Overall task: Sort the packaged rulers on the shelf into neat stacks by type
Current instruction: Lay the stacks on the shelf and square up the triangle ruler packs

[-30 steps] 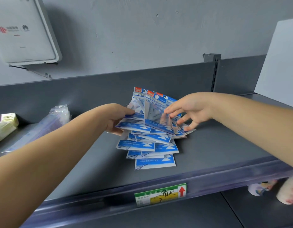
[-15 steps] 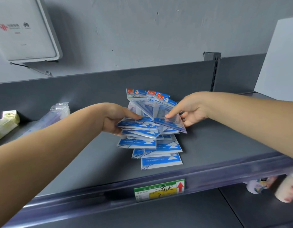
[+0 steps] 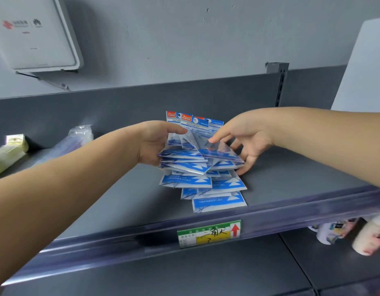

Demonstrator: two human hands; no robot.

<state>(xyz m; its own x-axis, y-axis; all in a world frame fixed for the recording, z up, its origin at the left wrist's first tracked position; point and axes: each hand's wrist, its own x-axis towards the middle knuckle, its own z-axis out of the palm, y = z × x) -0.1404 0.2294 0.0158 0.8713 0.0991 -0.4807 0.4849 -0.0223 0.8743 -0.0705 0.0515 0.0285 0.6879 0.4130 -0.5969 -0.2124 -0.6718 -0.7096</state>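
A loose pile of blue-and-white packaged triangle rulers [image 3: 206, 178] lies on the grey shelf [image 3: 103, 201], fanned toward the front edge. My left hand [image 3: 152, 144] grips the left side of the upper packs, thumb on top and fingers underneath, lifting them off the pile. My right hand [image 3: 246, 137] is at the pile's right side with fingers spread; its fingertips touch the clear top pack [image 3: 216, 148] and the packs' right edges. The far ends of several packs tilt up toward the shelf's back panel.
At the shelf's left lie a clear bag of long rulers [image 3: 76, 137] and a yellow-green pack [image 3: 9, 150]. A price label [image 3: 208, 233] sits on the front rail. Rolls [image 3: 351, 233] lie on the lower shelf at right. A white box [image 3: 33, 33] hangs on the wall.
My left thumb has moved up onto the top of the packs and the upper packs are raised higher. My right hand's fingers have spread wider along the pile's right side.
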